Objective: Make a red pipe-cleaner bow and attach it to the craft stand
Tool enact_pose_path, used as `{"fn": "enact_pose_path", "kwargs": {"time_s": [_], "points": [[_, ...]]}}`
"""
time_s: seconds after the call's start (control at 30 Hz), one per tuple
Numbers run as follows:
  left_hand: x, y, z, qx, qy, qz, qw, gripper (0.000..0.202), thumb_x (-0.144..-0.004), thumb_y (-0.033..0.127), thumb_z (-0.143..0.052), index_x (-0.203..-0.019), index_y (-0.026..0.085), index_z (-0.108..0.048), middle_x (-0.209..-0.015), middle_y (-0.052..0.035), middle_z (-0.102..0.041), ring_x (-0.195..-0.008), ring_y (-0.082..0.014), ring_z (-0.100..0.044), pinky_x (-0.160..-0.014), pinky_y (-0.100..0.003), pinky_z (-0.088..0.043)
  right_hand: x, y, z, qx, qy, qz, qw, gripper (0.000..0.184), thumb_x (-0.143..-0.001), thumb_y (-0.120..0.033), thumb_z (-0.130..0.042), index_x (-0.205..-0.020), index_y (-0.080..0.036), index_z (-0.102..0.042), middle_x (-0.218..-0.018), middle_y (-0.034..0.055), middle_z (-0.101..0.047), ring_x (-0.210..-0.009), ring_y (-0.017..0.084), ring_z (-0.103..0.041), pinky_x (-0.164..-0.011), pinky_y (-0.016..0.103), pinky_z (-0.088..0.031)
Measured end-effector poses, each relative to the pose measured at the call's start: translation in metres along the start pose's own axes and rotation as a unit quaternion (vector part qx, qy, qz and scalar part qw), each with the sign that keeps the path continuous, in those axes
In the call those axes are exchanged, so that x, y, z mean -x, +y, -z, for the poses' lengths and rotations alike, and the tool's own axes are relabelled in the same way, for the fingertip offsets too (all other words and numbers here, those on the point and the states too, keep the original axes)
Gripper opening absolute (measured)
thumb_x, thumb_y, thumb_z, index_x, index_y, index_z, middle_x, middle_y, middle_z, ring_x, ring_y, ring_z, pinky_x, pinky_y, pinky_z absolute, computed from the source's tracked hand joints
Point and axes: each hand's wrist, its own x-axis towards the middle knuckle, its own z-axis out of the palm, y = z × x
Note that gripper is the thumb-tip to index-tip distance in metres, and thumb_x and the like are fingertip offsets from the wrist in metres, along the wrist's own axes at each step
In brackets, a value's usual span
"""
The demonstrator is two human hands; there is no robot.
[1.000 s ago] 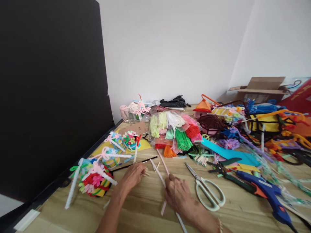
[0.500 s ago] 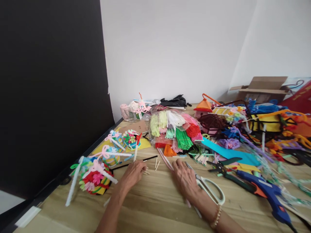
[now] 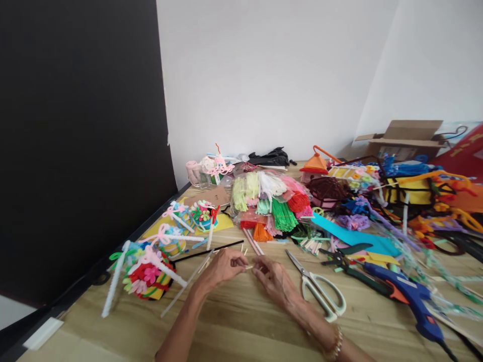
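Observation:
My left hand [image 3: 222,266] and my right hand [image 3: 272,276] meet over the wooden table [image 3: 241,327]. Both pinch the ends of a short pale stick [image 3: 249,267] held between them. Pink pipe cleaners [image 3: 252,241] lie just beyond my right fingers. A black pipe cleaner [image 3: 211,251] and a long white one [image 3: 186,285] lie by my left hand. White-handled scissors [image 3: 319,289] rest to the right of my right hand.
Felt flower baskets [image 3: 149,274] sit at the left by a black board [image 3: 75,141]. Bagged pipe cleaners [image 3: 271,203] are piled behind. A blue glue gun [image 3: 409,296], pliers [image 3: 341,256], craft clutter and a cardboard box [image 3: 405,136] fill the right.
My right hand slid from the pink pipe cleaners toward the scissors, then came back left. Both hands lifted and now pinch a short stick together.

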Motion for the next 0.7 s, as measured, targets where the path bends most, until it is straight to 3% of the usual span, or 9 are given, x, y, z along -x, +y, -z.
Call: {"fn": "enact_pose_path", "kwargs": {"time_s": [0.13, 0.37, 0.57, 0.7], "points": [[-0.003, 0.003, -0.012, 0.094, -0.004, 0.016, 0.995, 0.014, -0.071, 0.025, -0.061, -0.077, 0.013, -0.065, -0.067, -0.0015, -0.066, -0.059, -0.0118, -0.054, -0.054, -0.020, -0.039, -0.003, 0.004, -0.001, -0.068, -0.013, -0.031, 0.997, 0.026, -0.083, -0.036, -0.051, -0.065, -0.018, -0.056, -0.054, -0.0027, -0.053, -0.049, 0.012, -0.047, -0.047, 0.022, -0.034], [-0.004, 0.002, -0.018, 0.213, -0.024, 0.039, 0.976, 0.032, -0.080, 0.039, -0.053, -0.080, 0.011, -0.067, -0.073, -0.0066, -0.070, -0.050, -0.0092, -0.047, -0.050, -0.020, -0.038, -0.014, 0.015, 0.013, -0.169, -0.022, -0.083, 0.982, 0.039, -0.084, -0.051, -0.044, -0.065, -0.018, -0.054, -0.052, -0.0039, -0.050, -0.042, 0.010, -0.044, -0.042, 0.021, -0.035], [-0.011, 0.008, -0.028, 0.273, -0.058, 0.050, 0.959, 0.039, -0.079, 0.048, -0.052, -0.076, 0.012, -0.068, -0.072, -0.0077, -0.071, -0.052, -0.0106, -0.054, -0.052, -0.021, -0.039, -0.014, 0.021, 0.017, -0.189, 0.001, -0.099, 0.977, 0.031, -0.082, -0.041, -0.046, -0.061, -0.019, -0.051, -0.052, -0.0048, -0.046, -0.045, 0.010, -0.043, -0.044, 0.021, -0.035], [-0.019, 0.010, -0.039, 0.297, -0.057, 0.068, 0.951, 0.035, -0.070, 0.047, -0.063, -0.074, 0.012, -0.065, -0.065, -0.0061, -0.070, -0.051, -0.0115, -0.056, -0.051, -0.021, -0.039, -0.014, 0.024, 0.018, -0.178, 0.018, -0.093, 0.979, 0.026, -0.079, -0.032, -0.046, -0.057, -0.019, -0.048, -0.049, -0.0060, -0.041, -0.044, 0.010, -0.039, -0.044, 0.021, -0.033]]}}
